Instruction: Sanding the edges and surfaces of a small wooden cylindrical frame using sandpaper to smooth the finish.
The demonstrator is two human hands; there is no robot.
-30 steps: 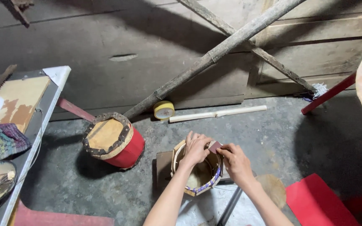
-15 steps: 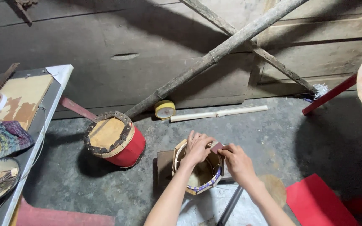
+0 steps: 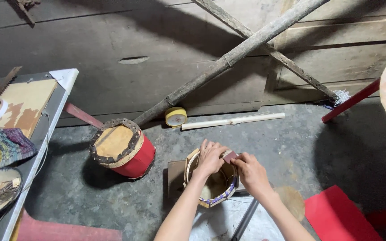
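Here, left hand point(image 3: 211, 157) fingers grip the basket point(image 3: 211, 185) rim; right hand point(image 3: 251, 172) pinches a small block point(image 3: 229, 156).

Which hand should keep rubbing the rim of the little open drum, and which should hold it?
Probably the right hand: its fingers pinch the small reddish block against the open drum's rim. The left hand lies over the rim beside it, well placed to steady the drum.
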